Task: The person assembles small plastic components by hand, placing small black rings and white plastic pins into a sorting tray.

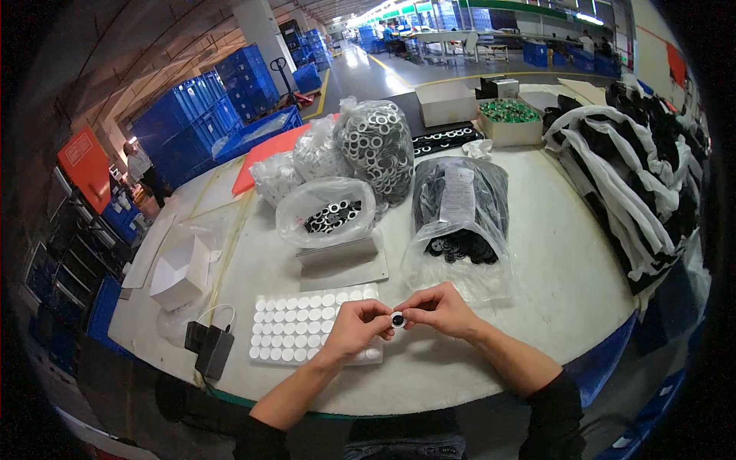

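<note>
Between my two hands is a small round part (398,320) with a white rim and a dark centre. My left hand (359,326) pinches its left side, and the fingertips of my right hand (441,309) grip it from the right. Just under and beside my left hand lies a white tray (257,353) with rows of white round caps (302,328). Beyond it, an open plastic bag (287,222) holds black and white rings (335,218). Farther right, a clear bag (491,203) spills black round parts (462,247) at its mouth.
Filled bags of rings (376,146) stand at the back, near a box of green parts (509,113). Black and white material (621,176) is heaped at the right. A black power adapter (213,353) and an empty white box (180,272) sit at left.
</note>
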Demonstrator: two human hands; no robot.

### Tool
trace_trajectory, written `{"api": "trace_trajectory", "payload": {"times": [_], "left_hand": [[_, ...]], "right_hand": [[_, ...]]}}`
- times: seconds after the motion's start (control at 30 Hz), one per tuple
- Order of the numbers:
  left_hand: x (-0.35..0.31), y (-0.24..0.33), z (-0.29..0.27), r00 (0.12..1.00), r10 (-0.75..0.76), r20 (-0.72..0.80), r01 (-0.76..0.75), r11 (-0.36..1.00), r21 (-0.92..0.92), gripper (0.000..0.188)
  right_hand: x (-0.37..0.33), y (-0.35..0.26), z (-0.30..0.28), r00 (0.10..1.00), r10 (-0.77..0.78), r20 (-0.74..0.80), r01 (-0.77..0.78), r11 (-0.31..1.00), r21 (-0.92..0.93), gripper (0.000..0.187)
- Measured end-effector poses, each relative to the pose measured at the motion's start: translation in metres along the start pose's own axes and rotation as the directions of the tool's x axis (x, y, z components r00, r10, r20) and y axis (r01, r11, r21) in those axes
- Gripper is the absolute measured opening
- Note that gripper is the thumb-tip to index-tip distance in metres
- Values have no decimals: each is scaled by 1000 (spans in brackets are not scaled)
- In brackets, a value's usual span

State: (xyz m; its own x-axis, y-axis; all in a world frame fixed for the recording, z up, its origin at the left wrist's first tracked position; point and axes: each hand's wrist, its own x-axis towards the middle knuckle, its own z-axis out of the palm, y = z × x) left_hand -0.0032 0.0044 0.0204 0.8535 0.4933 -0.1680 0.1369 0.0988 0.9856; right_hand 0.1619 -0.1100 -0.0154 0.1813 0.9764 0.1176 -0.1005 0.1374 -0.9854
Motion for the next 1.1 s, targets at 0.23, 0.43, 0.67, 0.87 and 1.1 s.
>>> {"api": "trace_trajectory", "payload": {"times": [0.23,0.43,0.67,0.87,1.1], "left_hand": [[-1,-16,1,994,92,-55,-91,996,23,8],[2,-19,9,997,-9,-81,-19,939,-344,16],[36,-7,-17,963,233,-136,-224,971,77,7],[136,42,-136,811,439,-386,-166,806,569,28],[155,52,-165,685,719,-121,-172,320,932,29]], "right_hand": [[-3,16,15,969,-214,-125,198,971,-131,14],[5,16,17,889,-435,-146,331,829,-452,17],[1,-8,-28,798,-531,-286,14,490,-871,22],[13,-6,-61,814,-436,-385,-315,226,-922,18],[23,11,-69,778,-496,-386,-278,279,-919,10]]}}
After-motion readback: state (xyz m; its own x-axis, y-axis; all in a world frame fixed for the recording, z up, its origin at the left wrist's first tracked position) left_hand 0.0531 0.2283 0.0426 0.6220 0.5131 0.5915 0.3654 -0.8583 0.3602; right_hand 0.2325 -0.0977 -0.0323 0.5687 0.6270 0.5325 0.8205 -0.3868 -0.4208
